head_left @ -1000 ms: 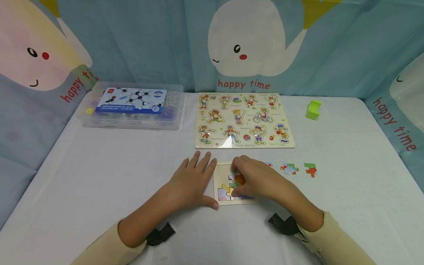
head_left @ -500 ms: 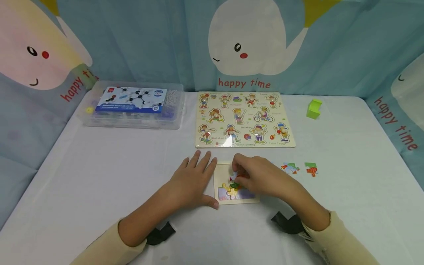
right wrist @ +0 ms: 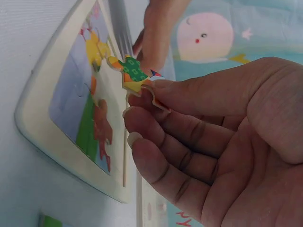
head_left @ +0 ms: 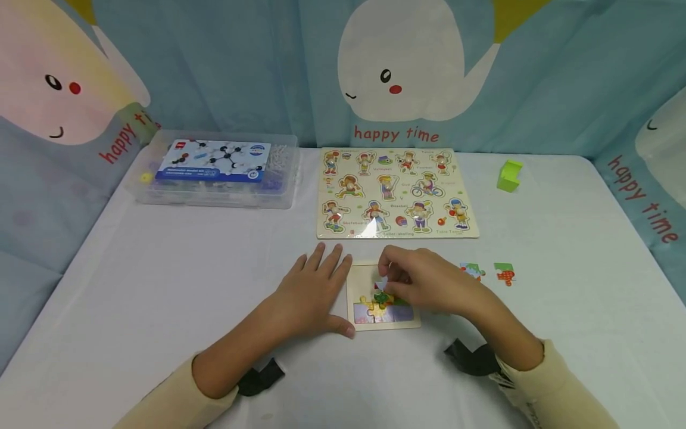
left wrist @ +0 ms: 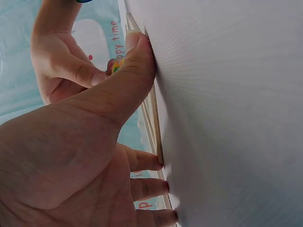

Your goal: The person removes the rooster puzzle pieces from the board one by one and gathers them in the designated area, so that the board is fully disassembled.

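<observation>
My right hand [head_left: 423, 280] pinches a jigsaw piece [right wrist: 135, 71] between thumb and fingers. The piece is green, yellow and orange with some white and red, and it is tilted above the wooden puzzle tray [head_left: 355, 275]. Lying in the tray are joined pieces [right wrist: 78, 101] in purple, yellow, green and brown; the bare wood beside them shows in the right wrist view. My left hand [head_left: 308, 301] lies spread on the table at the tray's left side, its thumb [left wrist: 135, 61] and fingertips at the edge. Two loose jigsaw pieces, one blue-green [head_left: 471, 271] and one green-red [head_left: 505, 274], lie to the right.
Behind the tray lies a larger wooden board [head_left: 396, 193] with sports figures. A clear plastic box [head_left: 214, 193] with a molecule-model label stands at the back left. At the back right is a small lime-green block [head_left: 509, 176]. A printed curtain [head_left: 257, 71] hangs behind the table.
My right hand has shifted slightly right and raised the jigsaw piece off the tray, tilting it. It now covers a loose piece seen earlier. My left hand has stayed put.
</observation>
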Demonstrator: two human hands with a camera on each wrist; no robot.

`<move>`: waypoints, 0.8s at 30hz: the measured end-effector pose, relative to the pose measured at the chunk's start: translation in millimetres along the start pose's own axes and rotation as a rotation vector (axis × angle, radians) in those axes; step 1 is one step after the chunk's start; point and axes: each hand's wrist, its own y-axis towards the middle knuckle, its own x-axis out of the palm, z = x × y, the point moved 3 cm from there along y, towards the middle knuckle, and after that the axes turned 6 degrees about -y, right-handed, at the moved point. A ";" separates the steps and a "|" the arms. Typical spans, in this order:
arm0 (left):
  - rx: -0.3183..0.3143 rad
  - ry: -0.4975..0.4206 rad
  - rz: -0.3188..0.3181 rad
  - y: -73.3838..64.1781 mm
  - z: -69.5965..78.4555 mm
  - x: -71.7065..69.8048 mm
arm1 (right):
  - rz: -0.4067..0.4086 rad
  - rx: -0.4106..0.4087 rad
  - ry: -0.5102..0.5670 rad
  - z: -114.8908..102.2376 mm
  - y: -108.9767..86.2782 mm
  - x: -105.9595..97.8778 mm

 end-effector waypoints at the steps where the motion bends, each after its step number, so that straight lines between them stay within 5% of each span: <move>1: 0.000 -0.002 0.000 0.2 0.2 -0.1 | 0.003 0.001 0.006 0.4 -0.7 -1.4; 24: 0.007 -0.020 0.028 -0.5 1.6 -0.1 | 0.051 0.045 0.141 43.3 -46.8 -27.8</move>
